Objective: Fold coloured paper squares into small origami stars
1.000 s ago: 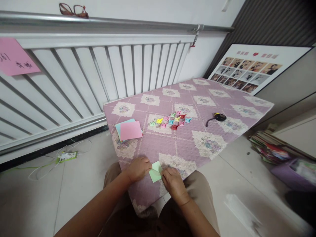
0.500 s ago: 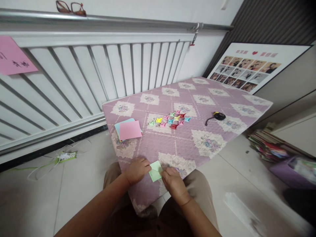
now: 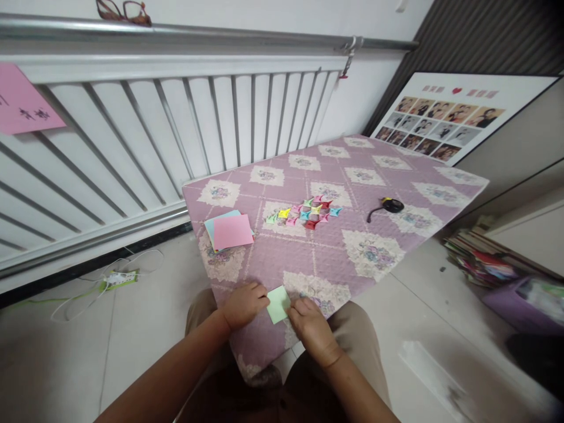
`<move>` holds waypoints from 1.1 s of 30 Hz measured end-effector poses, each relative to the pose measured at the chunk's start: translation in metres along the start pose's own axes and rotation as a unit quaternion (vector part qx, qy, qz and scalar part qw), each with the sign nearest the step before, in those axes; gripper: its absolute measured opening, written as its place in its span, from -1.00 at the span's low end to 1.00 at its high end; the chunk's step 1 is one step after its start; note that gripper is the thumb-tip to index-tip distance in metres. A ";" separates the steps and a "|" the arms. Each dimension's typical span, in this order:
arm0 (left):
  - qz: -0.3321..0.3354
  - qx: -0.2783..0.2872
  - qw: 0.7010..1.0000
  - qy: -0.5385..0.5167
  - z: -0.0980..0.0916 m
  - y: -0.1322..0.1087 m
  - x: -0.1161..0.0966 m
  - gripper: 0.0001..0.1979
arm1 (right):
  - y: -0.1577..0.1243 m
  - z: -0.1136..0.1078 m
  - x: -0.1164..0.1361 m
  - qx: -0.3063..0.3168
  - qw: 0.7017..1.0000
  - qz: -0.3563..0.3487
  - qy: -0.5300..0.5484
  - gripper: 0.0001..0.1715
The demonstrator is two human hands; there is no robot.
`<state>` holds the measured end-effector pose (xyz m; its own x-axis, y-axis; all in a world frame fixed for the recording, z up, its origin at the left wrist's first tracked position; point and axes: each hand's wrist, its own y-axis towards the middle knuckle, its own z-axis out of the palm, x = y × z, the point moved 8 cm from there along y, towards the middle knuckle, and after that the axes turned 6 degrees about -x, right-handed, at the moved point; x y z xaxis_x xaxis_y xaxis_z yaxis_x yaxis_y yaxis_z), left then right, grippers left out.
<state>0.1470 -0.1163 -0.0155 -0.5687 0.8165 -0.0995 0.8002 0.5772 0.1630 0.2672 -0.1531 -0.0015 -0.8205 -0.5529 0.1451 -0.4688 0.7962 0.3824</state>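
A small light green paper square (image 3: 277,304) lies on the near edge of a table covered in a purple quilted floral cloth (image 3: 379,182). My left hand (image 3: 244,303) pinches the paper's left edge with curled fingers. My right hand (image 3: 311,326) grips its right edge, fingers closed on it. Farther up the cloth lie a stack of coloured paper squares with a pink sheet on top (image 3: 231,231) and a cluster of several small folded paper pieces in many colours (image 3: 305,214).
A black tape measure (image 3: 390,205) lies on the cloth to the right. A white radiator (image 3: 154,135) stands behind the table, with glasses (image 3: 123,12) on its pipe. A photo board (image 3: 445,120) leans at right. Books (image 3: 478,264) and cables (image 3: 110,279) lie on the floor.
The green paper has been flattened: its folded-over flap seen earlier is gone and it now reads as one plain square. Both hands stay at its edges.
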 end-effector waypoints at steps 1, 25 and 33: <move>0.000 0.000 1.000 -0.001 0.000 0.000 0.000 -0.86 | 0.000 0.000 0.000 0.002 1.000 0.000 0.000 -0.80; -0.005 0.002 1.000 0.000 -0.001 -0.002 -0.001 -0.83 | 0.002 0.000 0.003 0.011 1.000 -0.011 -0.002 -0.79; 0.003 -0.002 1.000 0.024 -0.004 -0.003 -0.010 -0.79 | -0.003 -0.003 0.006 0.012 1.000 -0.009 -0.007 -0.85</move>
<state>0.1495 -0.1259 -0.0108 -0.5723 0.8185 -0.0503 0.8032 0.5719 0.1665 0.2644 -0.1598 0.0011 -0.8167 -0.5633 0.1256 -0.4907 0.7923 0.3627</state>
